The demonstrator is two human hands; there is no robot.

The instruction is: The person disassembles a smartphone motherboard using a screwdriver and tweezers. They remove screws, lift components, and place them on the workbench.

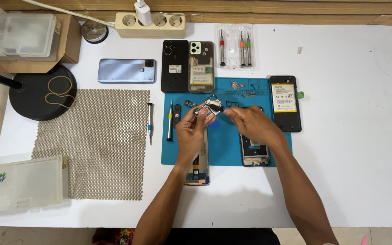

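Here hands [218, 119] pinch a board [212, 106] amid opened phones [201, 66]

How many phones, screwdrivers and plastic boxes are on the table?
Phones: 6 (blue, black, opened, one with battery showing, two on the mat)
Screwdrivers: 5 (three packed, two loose)
Plastic boxes: 2
Total: 13

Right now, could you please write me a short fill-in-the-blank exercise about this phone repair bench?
1. Both hands, left hand and right hand, hold a small phone part above the ____ work mat.
2. The screwdriver set holds ____ drivers.
3. The rubber band lies on the black round ____.

Missing words: blue; three; lamp base
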